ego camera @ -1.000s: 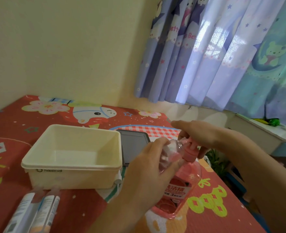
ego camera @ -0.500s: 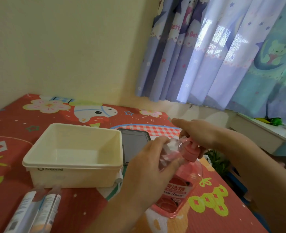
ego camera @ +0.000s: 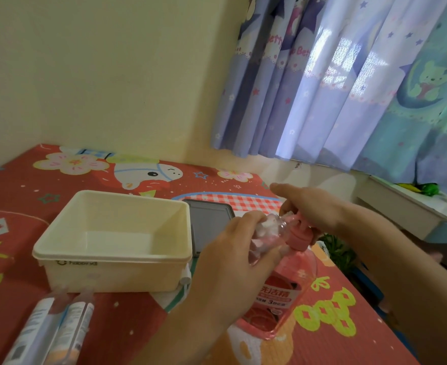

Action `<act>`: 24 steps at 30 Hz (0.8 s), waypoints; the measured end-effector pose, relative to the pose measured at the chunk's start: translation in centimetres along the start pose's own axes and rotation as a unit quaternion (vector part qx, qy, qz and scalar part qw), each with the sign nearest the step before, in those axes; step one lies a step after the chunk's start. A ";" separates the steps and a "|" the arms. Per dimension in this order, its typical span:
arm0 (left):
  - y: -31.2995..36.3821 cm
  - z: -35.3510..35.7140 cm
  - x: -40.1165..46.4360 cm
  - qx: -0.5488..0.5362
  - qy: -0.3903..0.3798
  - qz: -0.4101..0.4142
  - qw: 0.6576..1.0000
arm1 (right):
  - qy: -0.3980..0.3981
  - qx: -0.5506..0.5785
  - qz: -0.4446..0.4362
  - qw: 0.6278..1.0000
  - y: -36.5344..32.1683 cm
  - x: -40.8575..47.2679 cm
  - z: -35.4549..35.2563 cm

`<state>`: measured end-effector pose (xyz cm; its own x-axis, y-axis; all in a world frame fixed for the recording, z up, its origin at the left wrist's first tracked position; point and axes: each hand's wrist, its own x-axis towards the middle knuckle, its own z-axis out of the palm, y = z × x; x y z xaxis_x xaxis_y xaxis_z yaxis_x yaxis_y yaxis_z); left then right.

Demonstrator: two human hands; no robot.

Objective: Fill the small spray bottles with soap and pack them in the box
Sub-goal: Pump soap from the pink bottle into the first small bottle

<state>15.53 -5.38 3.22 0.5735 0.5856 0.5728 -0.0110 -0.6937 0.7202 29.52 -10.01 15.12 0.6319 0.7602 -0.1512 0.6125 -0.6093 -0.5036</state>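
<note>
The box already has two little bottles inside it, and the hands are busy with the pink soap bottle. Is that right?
Not quite. In the head view the cream box is empty; the two little bottles lie on the mat in front of it. Both hands, left and right, are at the pink soap bottle.

Pale yellow wall [ego camera: 98,75], backlit cartoon curtains [ego camera: 348,83], white desk [ego camera: 411,206]
</note>
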 end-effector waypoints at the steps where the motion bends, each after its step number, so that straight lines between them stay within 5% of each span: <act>1: -0.1 0.0 0.0 0.003 -0.001 0.000 1.000 | 0.007 -0.001 -0.012 1.000 0.3 0.2 0.3; 10: 0.3 -0.2 -0.1 -0.007 -0.001 -0.001 1.000 | -0.026 -0.019 0.014 0.999 -0.2 0.3 -0.6; 18: -0.4 0.3 -0.1 0.009 0.002 -0.006 1.000 | 0.035 -0.050 -0.028 0.998 0.6 1.0 0.7; 24: 0.3 -0.2 -0.1 -0.014 -0.014 -0.011 1.000 | -0.022 -0.028 0.021 0.999 -0.3 0.0 -0.6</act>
<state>15.33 -5.54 3.50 0.5962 0.5880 0.5466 -0.0208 -0.6693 0.7427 29.57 -9.97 15.76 0.6365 0.7424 -0.2091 0.6126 -0.6513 -0.4479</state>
